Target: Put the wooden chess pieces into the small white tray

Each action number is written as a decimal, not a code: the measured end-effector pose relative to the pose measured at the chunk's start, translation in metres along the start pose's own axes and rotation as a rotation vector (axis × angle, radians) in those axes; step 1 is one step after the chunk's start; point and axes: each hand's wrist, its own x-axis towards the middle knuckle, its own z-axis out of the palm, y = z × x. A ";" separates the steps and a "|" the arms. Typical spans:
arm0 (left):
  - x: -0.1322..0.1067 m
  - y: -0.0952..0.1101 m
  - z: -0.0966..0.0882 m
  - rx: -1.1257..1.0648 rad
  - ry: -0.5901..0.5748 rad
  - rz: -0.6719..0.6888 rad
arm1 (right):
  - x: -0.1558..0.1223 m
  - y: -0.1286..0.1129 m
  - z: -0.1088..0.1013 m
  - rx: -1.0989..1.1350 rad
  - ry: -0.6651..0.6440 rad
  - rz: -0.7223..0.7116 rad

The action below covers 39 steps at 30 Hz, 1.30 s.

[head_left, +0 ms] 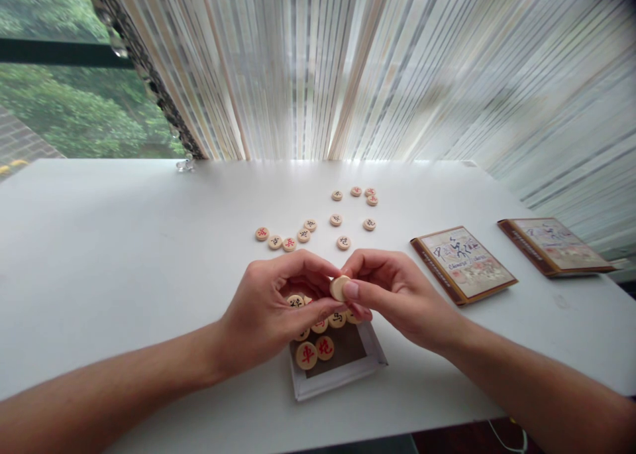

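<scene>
Both hands meet over a shallow open tray [342, 382]. A round wooden Chinese chess piece [340, 288], its plain pale side showing, is pinched in my right hand [392, 291], thumb on its face. My left hand [275, 301] curls in from the other side, its index finger and thumb closed at the piece's edge. Inside the tray lie several pieces, among them a red-marked piece [307, 356], another red-marked piece [324, 348] and a black-marked piece [337, 317]. My fingers hide part of the upper rows.
Several loose pieces lie beyond my hands, such as a red-marked one [262, 233] and a black-marked one [343, 242]. To the right are a Chinese chess box [464, 265] and a second box [556, 245]. A string curtain [298, 69] hangs behind the white table [124, 255].
</scene>
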 end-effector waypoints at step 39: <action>0.007 -0.014 -0.024 0.702 -0.027 0.636 | -0.001 0.002 -0.010 -0.581 0.054 -0.335</action>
